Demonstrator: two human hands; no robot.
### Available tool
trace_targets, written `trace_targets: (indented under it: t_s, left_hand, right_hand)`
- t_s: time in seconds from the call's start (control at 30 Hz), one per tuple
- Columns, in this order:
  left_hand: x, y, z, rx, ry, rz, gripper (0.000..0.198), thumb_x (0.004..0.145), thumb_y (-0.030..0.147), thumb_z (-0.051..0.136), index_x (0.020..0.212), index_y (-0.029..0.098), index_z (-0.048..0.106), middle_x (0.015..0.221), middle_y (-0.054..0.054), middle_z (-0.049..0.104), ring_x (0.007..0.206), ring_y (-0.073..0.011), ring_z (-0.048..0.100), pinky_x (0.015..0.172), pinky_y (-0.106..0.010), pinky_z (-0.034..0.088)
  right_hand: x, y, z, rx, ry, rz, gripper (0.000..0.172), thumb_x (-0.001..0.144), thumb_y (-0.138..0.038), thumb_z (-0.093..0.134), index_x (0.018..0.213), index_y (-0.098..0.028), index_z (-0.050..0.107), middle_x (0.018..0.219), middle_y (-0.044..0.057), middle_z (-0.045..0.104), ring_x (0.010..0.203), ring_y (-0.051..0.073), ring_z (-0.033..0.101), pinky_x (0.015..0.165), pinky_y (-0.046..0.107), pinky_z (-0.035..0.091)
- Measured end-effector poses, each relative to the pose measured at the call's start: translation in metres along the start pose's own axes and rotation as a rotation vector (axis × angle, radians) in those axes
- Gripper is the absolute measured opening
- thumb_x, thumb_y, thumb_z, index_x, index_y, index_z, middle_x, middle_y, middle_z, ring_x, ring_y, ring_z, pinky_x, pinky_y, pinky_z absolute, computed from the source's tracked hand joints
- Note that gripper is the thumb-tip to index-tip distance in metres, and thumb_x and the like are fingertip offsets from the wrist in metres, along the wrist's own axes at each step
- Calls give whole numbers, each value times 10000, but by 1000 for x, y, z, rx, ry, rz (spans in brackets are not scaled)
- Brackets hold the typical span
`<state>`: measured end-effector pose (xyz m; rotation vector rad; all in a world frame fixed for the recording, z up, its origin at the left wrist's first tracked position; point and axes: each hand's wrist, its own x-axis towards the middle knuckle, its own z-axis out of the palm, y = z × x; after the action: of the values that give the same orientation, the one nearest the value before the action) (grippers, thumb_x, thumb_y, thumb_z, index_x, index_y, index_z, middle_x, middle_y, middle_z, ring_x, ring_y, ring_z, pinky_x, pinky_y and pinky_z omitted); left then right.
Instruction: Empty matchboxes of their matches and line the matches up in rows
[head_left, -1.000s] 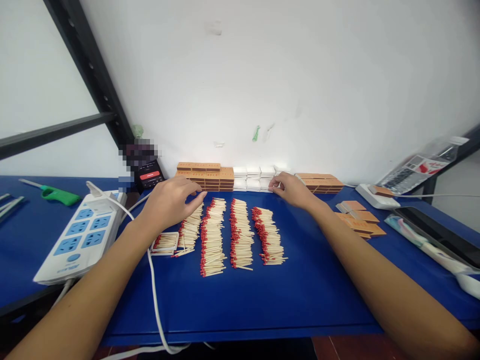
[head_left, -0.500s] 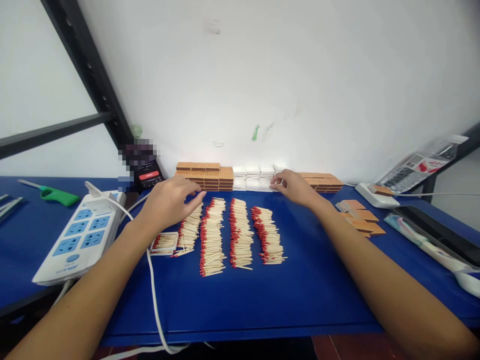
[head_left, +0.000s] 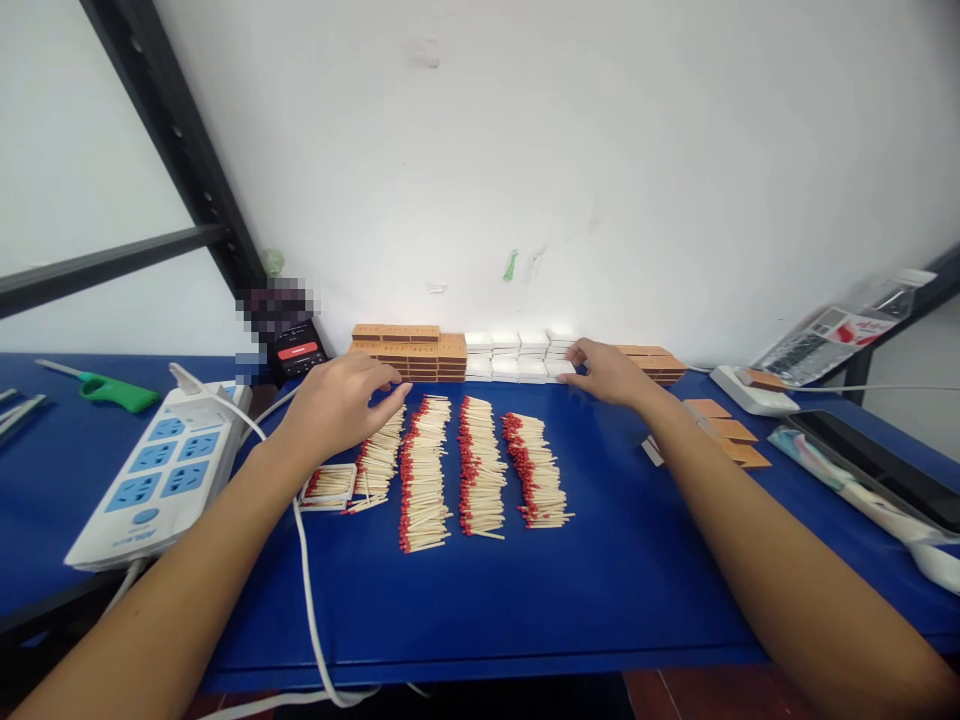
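Note:
My left hand hovers over the leftmost row of matches; a narrow gap parts thumb from forefinger, and nothing shows between them. At the back, my right hand has thumb and fingers around the right end of the stacked white matchbox trays. Brown matchboxes are piled against the stack's left side. A tray filled with matches lies below my left wrist. Three further rows of red-tipped matches lie side by side, including a middle row and a right row.
More brown matchboxes stand behind my right wrist. Several orange sleeves lie right of my forearm. A power strip with a white cable, a green lighter and a phone are at left. A white wall rises behind.
My right hand has shifted right along the white trays to their end, uncovering the stack's right column. My left hand stays in place.

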<state>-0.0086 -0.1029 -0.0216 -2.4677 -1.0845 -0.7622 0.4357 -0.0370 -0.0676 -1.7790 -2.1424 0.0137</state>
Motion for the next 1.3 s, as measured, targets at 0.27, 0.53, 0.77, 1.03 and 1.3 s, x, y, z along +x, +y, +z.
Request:
trace_targets:
  t_s: [0.27,0.53,0.77,1.03,1.3]
  left_hand:
    - [1,0,-1,4,-2,3,333,1033,389,544,931,177,780,904,-77,808,863,-257,751,712,-371,533]
    - [1,-1,-1,0,-12,-9,311,1026,384,552,928,189,774,909,-76,808,873,-255,750,716,-368,535]
    - [1,-1,0,-2,-12,-4,330,1032,391,546,928,178,776,899,-78,804,865,-254,749,714,-369,528]
    - [1,-12,-8,-14,-55,-85,322,989,434,569,900,216,790,799,-52,792,731,-221,719,612,-334,475]
    - [-5,-51,-50,-226,-649,-325,332,703,537,811,867,248,807,676,-14,723,525,-174,641,463,-283,418]
  right_hand:
    - [-1,-2,0,1,-18,15,212,863,-323,724,1007,-220,609,934,63,733,802,229,661,676,329,454]
    - [0,-1,-6,20,-72,-6,96,893,-278,638,826,-219,674,893,59,764,795,216,670,710,319,488]
    - [1,2,-6,73,-99,-18,99,890,-280,645,820,-220,678,893,56,766,810,221,679,734,335,496]
    - [-4,-6,-12,64,-85,53,118,886,-309,700,928,-230,622,930,58,768,803,223,684,692,327,482]
    - [-19,-32,-38,-92,-71,50,114,906,-347,688,931,-240,655,992,72,783,845,252,697,692,347,458]
